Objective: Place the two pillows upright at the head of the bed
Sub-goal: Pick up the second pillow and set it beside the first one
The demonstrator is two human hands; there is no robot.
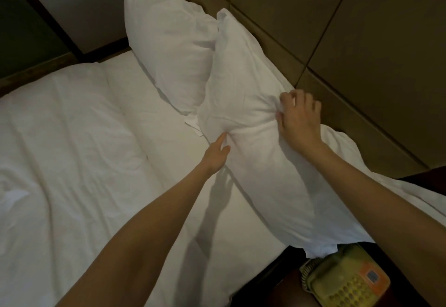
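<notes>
White bed (pixel 79 142) stretching left of both grips, duvet rumpled. Padded headboard (pixel 350 41) just beyond the right grip. Near pillow (pixel 260 152) leaning on that headboard, squeezed at its middle between the two grips. Far pillow (pixel 169 48) beyond them, upright against the headboard, overlapped by the near one's upper corner. Right hand (pixel 298 118) clenched into a fistful of pillowcase at the top edge. Left hand (pixel 216 154) pinching fabric at the lower edge. Yellowed telephone (pixel 345 280) below the right forearm.
</notes>
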